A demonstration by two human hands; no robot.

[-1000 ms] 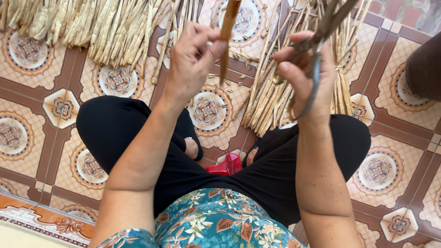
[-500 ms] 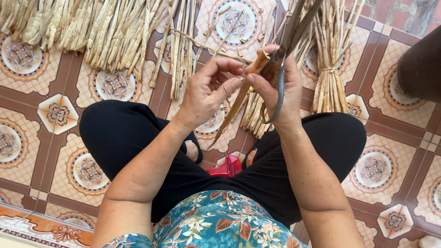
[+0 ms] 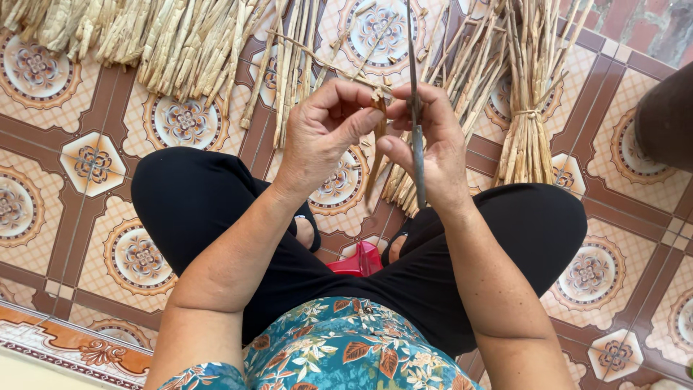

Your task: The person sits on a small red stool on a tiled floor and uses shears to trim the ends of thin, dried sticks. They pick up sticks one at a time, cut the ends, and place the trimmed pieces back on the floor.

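My left hand (image 3: 325,133) and my right hand (image 3: 429,144) meet in front of me above my knees. Both pinch the top of a dry brown fibre strip (image 3: 375,155) that hangs down between them. My right hand also grips a thin dark blade (image 3: 416,87), which stands upright past my fingers and runs down across my palm. I sit cross-legged in black trousers (image 3: 216,209) on a patterned tile floor (image 3: 94,166).
Heaps of dried straw-like stalks (image 3: 173,36) lie along the far floor. A tied bundle (image 3: 530,137) stands at the right beside more loose stalks (image 3: 462,79). A red object (image 3: 357,261) sits between my legs. A dark brown shape (image 3: 664,119) is at the right edge.
My hands have come together and moved lower and closer. The brown strip, held apart in my left hand before, is now pinched by both hands, and the blade stands upright.
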